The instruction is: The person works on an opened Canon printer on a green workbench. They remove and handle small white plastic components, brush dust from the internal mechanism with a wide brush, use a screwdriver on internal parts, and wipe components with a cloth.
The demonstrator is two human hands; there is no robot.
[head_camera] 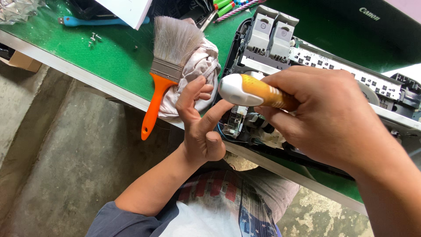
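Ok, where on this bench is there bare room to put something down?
Bare green mat lies between the small screws and the orange-handled brush. It is crowded from the brush and cloth rightward: the opened printer and both hands fill that side.

The brush [169, 66] has an orange handle, a silver metal band and grey-brown bristles. Under it lies a pale pinkish cloth [199, 72]. The table mat [118, 55] is green, with a pale grey edge. The screwdriver handle [254, 91] is translucent yellow with a white cap. The printer [307, 57] is black, with grey cartridge holders and a white strip speckled black. The floor [57, 166] is mottled grey.
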